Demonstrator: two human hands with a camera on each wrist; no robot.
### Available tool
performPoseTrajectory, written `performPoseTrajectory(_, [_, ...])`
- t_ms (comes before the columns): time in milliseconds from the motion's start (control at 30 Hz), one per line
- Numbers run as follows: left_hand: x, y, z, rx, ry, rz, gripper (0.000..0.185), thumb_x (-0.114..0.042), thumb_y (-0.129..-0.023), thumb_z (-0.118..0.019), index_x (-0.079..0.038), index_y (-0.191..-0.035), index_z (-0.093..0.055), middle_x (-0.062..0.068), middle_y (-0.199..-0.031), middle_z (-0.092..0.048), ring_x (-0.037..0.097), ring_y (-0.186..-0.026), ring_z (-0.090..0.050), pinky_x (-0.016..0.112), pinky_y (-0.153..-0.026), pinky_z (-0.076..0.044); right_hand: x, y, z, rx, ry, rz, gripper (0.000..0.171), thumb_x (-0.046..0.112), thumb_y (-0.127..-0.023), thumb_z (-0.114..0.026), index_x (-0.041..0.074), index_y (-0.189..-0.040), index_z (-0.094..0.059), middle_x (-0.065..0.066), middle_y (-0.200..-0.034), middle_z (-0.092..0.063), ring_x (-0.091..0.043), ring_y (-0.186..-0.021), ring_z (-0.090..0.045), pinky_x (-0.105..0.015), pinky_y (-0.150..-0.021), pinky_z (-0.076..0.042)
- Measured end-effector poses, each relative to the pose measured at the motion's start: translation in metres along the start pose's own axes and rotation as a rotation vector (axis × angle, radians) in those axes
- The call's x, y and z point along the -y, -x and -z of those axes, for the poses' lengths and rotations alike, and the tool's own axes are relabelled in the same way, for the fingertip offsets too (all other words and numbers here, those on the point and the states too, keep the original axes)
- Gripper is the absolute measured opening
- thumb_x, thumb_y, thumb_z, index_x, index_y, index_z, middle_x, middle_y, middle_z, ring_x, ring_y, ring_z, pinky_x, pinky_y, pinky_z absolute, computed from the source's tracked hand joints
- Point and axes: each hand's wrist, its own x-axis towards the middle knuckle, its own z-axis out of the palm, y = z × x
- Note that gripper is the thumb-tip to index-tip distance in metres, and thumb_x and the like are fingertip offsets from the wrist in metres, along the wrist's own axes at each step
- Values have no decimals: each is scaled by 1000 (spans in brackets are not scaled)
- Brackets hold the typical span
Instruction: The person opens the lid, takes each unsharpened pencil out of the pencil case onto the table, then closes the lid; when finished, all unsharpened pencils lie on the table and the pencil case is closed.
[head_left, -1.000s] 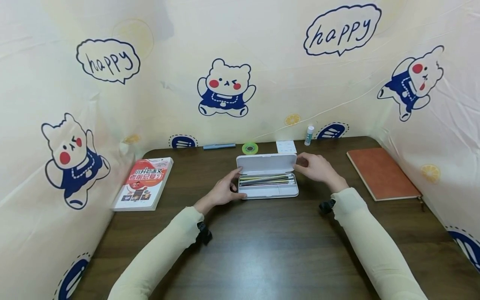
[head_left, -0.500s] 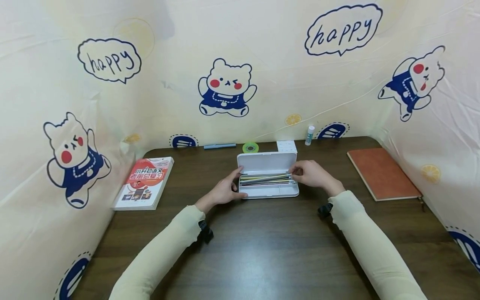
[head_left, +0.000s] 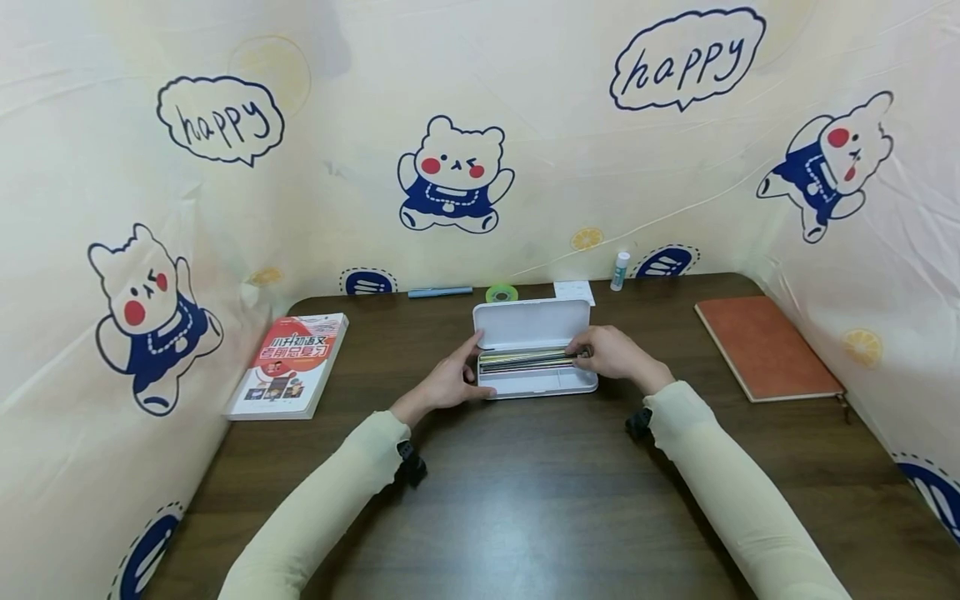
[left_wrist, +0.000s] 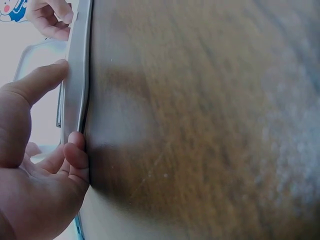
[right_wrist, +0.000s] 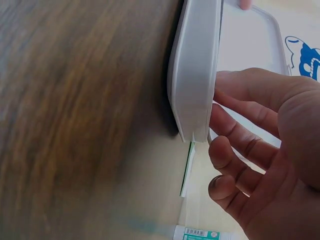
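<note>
A white pencil case (head_left: pixel 525 385) stands open at mid-table, its lid (head_left: pixel 531 323) tilted up at the back. Several pencils (head_left: pixel 517 360) lie lengthwise in its rear part; the front compartment shows white. My left hand (head_left: pixel 447 379) holds the case's left end, thumb at the front edge and fingers at the side and lid hinge. In the left wrist view the thumb lies on the case's front wall (left_wrist: pixel 75 85). My right hand (head_left: pixel 617 354) reaches in over the right end, thumb and fingers pinching the pencils' right ends; its fingertips are partly hidden behind the case wall (right_wrist: pixel 195 75) in the right wrist view.
Behind the case are a blue pen (head_left: pixel 440 292), a green tape roll (head_left: pixel 501 293), a white card (head_left: pixel 573 292) and a glue stick (head_left: pixel 619 272). A red-and-white book (head_left: pixel 288 367) lies left, a brown notebook (head_left: pixel 768 348) right, on the wooden table (head_left: pixel 510 500).
My right hand has moved left from the lid's right edge to the pencils, whose right ends it now grips. The lid leans farther back. My left hand stays on the case.
</note>
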Motion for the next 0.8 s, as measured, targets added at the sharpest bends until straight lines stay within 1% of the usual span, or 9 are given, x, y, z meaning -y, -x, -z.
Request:
performPoseTrajectory(67, [0,0,0,5,1,2,108,-32,-82,-83,-25,-162,-10,7,-142,-51,15,-86,-54,27,-76,-45,1,-1,0,0,1,-7,17,13,-90,-72,14,-105,-77,-6,-110,-73,-25,-106,-65,-49,-97,-49])
performPoseTrajectory(133, [0,0,0,12,4,9,108,-32,-83,-83,-25,-162,-9,7,-143,-51,15,-87,-54,27,-76,-44,2,-1,0,-3,4,-7,13,12,-89,-72,14,-102,-77,-4,-105,-73,-23,-99,-64,-47,-95,-50])
performPoseTrajectory(300, [0,1,2,24,20,12,108,-32,-83,-82,-25,-162,-8,7,-144,-50,15,-88,-54,28,-78,-45,5,-3,-1,-17,21,22,8,10,-89,-72,13,-96,-75,-1,-94,-72,-18,-86,-60,-42,-85,-51])
performPoseTrajectory(433, [1,1,3,27,29,12,108,-32,-83,-83,-25,-162,-9,7,-144,-50,15,-89,-54,28,-79,-44,4,-4,-2,-20,22,37,8,9,-90,-71,14,-95,-75,0,-91,-72,-17,-83,-59,-41,-83,-51])
performPoseTrajectory(533, [1,0,4,32,28,17,108,-32,-83,-83,-26,-162,-9,6,-144,-49,15,-90,-54,28,-80,-44,3,-4,-3,-17,17,35,7,9,-90,-72,14,-93,-75,0,-92,-72,-17,-84,-60,-42,-84,-51])
performPoseTrajectory(800, [-1,1,6,32,67,43,108,-28,-83,-83,-28,-161,-9,6,-145,-48,16,-93,-55,29,-79,-45,1,-1,1,-9,-33,29,7,9,-90,-71,14,-94,-75,0,-93,-72,-17,-83,-58,-40,-82,-50])
